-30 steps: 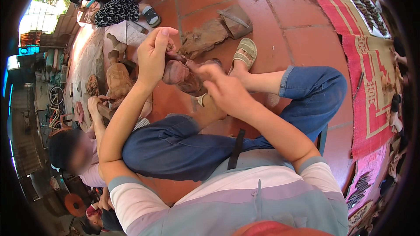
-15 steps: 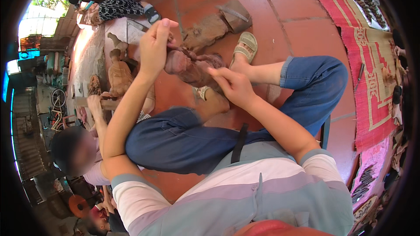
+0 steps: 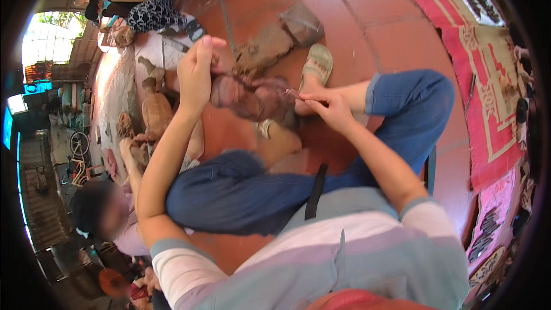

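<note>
- Right hand point(image 3: 330, 110): fingers pinched closed on a thin stick point(image 3: 294, 93), tip at the right side of the carving; can't tell if it touches.
- Left hand point(image 3: 196, 74): index finger out, others curled; far side hidden, can't tell if it grips anything. Sits at the carving's left end.
- Carving point(image 3: 247, 99): reddish brown, lumpy, between both hands, near the sandal point(image 3: 317, 66).
- Wood chunk point(image 3: 265, 51) on tile floor point(image 3: 396, 40), just beyond the carving.
</note>
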Tool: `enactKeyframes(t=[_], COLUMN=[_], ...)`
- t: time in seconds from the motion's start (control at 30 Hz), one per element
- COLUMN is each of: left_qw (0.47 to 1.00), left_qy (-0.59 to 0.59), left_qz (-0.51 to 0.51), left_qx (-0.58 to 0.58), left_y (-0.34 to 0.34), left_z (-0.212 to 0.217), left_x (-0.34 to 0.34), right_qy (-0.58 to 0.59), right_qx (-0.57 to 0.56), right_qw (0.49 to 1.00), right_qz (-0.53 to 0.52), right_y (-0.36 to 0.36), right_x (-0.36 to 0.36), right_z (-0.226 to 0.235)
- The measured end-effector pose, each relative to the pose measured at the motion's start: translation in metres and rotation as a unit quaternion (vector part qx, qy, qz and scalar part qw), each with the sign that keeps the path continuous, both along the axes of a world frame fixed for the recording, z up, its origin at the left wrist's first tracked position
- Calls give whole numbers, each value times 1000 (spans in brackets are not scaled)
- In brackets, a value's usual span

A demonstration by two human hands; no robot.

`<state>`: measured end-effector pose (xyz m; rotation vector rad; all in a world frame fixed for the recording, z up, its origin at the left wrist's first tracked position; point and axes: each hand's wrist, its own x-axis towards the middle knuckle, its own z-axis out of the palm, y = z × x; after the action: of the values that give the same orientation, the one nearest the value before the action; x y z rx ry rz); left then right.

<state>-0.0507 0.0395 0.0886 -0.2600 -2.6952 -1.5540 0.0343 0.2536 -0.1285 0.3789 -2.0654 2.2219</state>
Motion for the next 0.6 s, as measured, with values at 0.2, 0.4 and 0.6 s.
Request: enactKeyframes(t=[0.2, 0.4, 0.6], left_qw=[1000, 1000, 1000], left_qy=[5, 7, 1], left_qz=[-20, 5, -4], left_qx=[17, 14, -2], left_y=[1, 0, -2], left_z=[-3, -4, -2], left_x=[0, 1, 0], right_qy=[-165, -77, -141], right_qx=[-44, -55, 45], right_qw=[970, 982, 974], right_qz=[171, 164, 170], right_y=[-2, -1, 6], right_x=[-30, -40, -9], right_z=[49, 60, 17])
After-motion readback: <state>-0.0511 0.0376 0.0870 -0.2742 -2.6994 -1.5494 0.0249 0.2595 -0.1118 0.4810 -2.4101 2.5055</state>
